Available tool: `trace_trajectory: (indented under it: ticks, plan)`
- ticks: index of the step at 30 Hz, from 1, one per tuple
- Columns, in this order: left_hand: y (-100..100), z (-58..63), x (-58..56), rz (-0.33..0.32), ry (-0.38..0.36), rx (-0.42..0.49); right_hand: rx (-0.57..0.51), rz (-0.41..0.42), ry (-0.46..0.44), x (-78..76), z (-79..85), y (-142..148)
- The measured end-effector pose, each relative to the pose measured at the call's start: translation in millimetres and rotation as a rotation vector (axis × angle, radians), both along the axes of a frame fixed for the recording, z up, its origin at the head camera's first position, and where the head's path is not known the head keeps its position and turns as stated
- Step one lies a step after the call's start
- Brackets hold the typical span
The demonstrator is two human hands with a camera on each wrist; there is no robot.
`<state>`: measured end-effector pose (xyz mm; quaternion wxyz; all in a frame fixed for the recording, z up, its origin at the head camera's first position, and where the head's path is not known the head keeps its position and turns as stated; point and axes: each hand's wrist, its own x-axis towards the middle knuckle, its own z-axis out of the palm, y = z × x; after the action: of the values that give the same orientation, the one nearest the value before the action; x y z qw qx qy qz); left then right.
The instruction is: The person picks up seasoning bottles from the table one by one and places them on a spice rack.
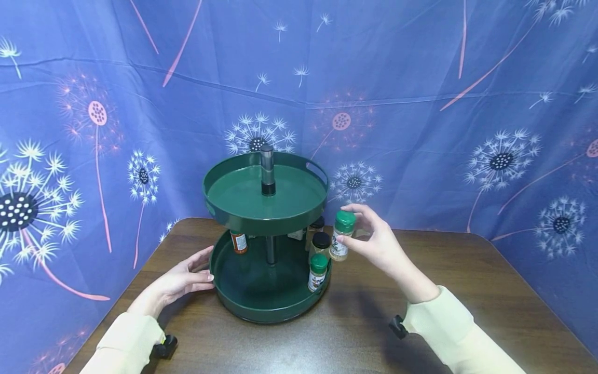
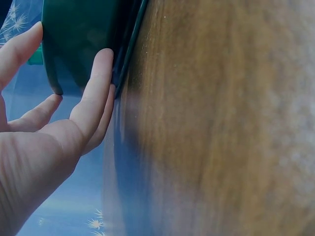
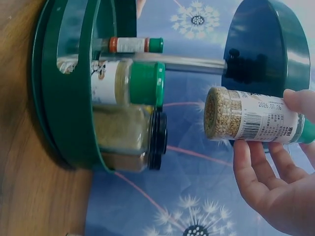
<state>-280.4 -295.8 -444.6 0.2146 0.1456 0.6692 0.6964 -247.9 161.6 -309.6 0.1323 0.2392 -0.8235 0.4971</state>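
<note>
My right hand holds a green-capped spice jar between thumb and fingers, just off the right rim of a two-tier green turntable rack. Pale sesame-like seeds fill that seed jar, and its label faces the right wrist camera. On the rack's left side, my left hand touches the lower tray's outer wall. Fairly straight fingers lie against the wall in the left wrist view. Another green-capped jar stands in the lower tray, beside a black-capped jar.
Behind these, a second black-capped jar is partly hidden by the upper tray. A small red-and-white spice bottle stands at the lower tray's back left. The wooden table meets a blue dandelion-print cloth behind.
</note>
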Motion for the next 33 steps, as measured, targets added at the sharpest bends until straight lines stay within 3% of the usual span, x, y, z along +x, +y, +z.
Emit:
trace_trajectory:
  ticks: [15,33]
  plan:
    - [-0.2,-0.4,0.6,-0.008,0.003,0.002,-0.012,0.149,-0.025,7.2,-7.1,-28.1]
    - [0.5,0.8,1.7,0.007,-0.011,-0.006,0.030,0.205,0.006,9.4,-28.1,-47.9]
